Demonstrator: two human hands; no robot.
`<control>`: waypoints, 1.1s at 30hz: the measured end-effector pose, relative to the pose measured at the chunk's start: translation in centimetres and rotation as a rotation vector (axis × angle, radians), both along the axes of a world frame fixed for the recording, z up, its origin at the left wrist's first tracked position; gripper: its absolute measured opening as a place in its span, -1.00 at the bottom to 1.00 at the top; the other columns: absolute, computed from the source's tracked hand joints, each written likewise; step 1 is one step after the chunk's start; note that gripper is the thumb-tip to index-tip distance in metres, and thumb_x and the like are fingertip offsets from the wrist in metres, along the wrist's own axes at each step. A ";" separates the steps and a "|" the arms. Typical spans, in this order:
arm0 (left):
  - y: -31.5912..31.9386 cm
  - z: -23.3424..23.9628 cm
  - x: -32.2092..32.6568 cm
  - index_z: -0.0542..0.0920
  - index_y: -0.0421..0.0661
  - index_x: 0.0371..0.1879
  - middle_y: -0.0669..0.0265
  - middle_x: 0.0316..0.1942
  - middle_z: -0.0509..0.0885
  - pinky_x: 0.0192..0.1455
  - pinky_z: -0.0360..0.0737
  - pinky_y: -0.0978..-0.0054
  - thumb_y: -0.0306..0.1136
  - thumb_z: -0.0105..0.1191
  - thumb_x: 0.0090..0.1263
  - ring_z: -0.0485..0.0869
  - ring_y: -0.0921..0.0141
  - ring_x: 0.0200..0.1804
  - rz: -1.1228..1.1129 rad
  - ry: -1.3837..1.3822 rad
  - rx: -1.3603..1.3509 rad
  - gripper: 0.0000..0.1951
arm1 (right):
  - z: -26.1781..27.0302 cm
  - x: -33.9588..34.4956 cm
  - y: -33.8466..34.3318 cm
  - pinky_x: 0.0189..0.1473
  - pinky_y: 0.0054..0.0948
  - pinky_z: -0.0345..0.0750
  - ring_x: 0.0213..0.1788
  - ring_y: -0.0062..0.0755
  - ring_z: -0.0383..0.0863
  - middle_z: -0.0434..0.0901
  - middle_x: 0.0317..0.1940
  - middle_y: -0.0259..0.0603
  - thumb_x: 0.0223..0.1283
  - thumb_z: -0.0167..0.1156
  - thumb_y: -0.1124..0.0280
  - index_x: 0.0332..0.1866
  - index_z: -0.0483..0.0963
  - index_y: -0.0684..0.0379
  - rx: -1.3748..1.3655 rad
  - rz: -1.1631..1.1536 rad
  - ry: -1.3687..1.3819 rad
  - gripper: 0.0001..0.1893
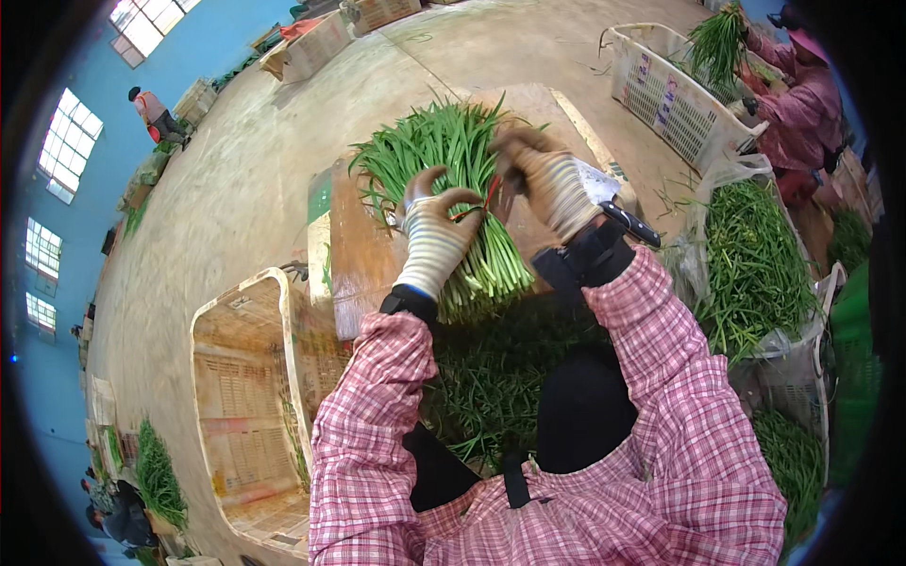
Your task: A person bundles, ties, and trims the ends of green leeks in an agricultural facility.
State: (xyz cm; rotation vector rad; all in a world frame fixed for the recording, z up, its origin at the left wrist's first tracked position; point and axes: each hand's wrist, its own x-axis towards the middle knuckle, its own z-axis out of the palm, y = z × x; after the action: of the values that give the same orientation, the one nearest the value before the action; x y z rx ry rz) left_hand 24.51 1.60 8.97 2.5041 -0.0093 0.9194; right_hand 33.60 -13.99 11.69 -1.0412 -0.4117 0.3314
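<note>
A bundle of green garlic chives or similar leafy stalks (453, 152) lies on a wooden board (361, 269), its pale cut ends towards me. Around its lower part runs a thin red tie (467, 214). My left hand (437, 230), in a striped work glove, rests on the bundle, with thumb and forefinger at the tie. My right hand (548, 177), gloved alike and blurred, is raised at the bundle's right side near the tie's upper end; whether it pinches the tie is unclear. Beside my right wrist lies a knife with a black handle (630, 223), its broad blade partly hidden.
A plastic crate (241, 290) stands at the left. At the right, a lined crate holds loose greens (757, 262). Beyond it, a co-worker (803, 106) holds a bunch over a white crate (665, 99). More greens lie below the board, near my legs.
</note>
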 end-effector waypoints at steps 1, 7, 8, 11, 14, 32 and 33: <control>0.5 0.0 -0.3 0.71 -0.01 -0.15 0.11 0.22 0.47 0.21 0.55 0.24 -0.31 0.43 0.08 0.45 0.13 0.25 0.088 -0.055 -0.009 -0.67 | -0.5 1.5 -0.7 -0.47 -0.65 0.46 -0.50 -0.61 0.55 0.64 -0.46 -0.34 0.34 0.23 0.37 -0.10 0.59 0.20 0.049 -0.058 0.098 -0.84; 6.6 -2.9 -3.2 0.48 -0.09 -0.12 0.36 -0.53 0.51 -0.43 0.51 0.42 0.01 0.33 0.29 0.52 0.45 -0.44 0.051 0.525 -1.366 -0.53 | -4.9 0.3 -2.9 -0.47 -0.38 0.47 -0.39 -0.44 0.55 0.60 -0.37 -0.32 0.25 0.28 0.06 -0.04 0.55 0.15 -0.276 0.104 0.411 -0.62; 6.0 -2.9 -2.6 0.45 -0.05 -0.20 0.44 -0.61 0.38 -0.49 0.40 0.48 0.08 0.34 0.24 0.40 0.49 -0.54 0.067 0.586 -1.463 -0.51 | -5.3 0.2 -3.0 -0.31 -0.38 0.52 -0.32 -0.40 0.59 0.64 -0.29 -0.24 0.27 0.25 -0.02 -0.02 0.55 0.21 -0.451 0.174 0.291 -0.54; 5.3 -2.4 -1.2 0.46 -0.06 -0.19 0.40 -0.52 0.47 -0.39 0.45 0.43 0.33 0.24 0.19 0.46 0.42 -0.45 0.192 0.804 -1.247 -0.37 | -4.3 -0.2 -0.9 -0.07 -0.43 0.59 -0.15 -0.41 0.67 0.69 -0.17 -0.11 0.17 0.28 -0.23 0.04 0.53 0.37 -0.724 0.335 0.040 -0.27; 4.3 -2.8 -0.9 0.14 -0.23 0.46 0.05 0.32 0.43 0.24 0.50 0.24 0.33 0.19 0.22 0.46 0.21 0.27 -0.052 0.627 -1.139 0.04 | -3.6 -1.8 1.3 -0.01 -0.41 0.57 -0.08 -0.40 0.65 0.67 -0.07 -0.11 0.05 0.38 -0.23 0.17 0.45 0.40 -0.685 0.371 0.006 -0.15; 6.1 1.0 -1.1 0.46 -0.12 0.21 0.21 0.13 0.62 0.13 0.67 0.35 -0.49 0.51 -0.02 0.62 0.29 0.13 -0.739 0.248 -1.823 -0.27 | -2.8 -3.5 3.6 0.24 -0.29 0.53 0.19 -0.19 0.56 0.52 0.19 -0.02 -0.28 0.64 0.09 0.42 0.14 0.25 -0.634 -0.011 -0.514 0.11; 4.6 -0.8 -1.9 0.47 -0.10 0.20 0.22 0.11 0.63 0.11 0.68 0.34 -0.51 0.51 -0.02 0.63 0.28 0.12 -0.643 0.164 -1.461 -0.28 | -5.5 -2.8 3.2 0.21 -0.31 0.54 0.16 -0.22 0.57 0.55 0.15 -0.03 -0.26 0.63 0.09 0.38 0.20 0.26 -0.470 -0.018 -0.531 0.06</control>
State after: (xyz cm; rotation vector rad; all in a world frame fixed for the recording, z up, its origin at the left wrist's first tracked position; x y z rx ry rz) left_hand 22.64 6.16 8.12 1.0594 -0.0601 0.2111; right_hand 30.79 -10.81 6.20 -1.5983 -0.8252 0.1289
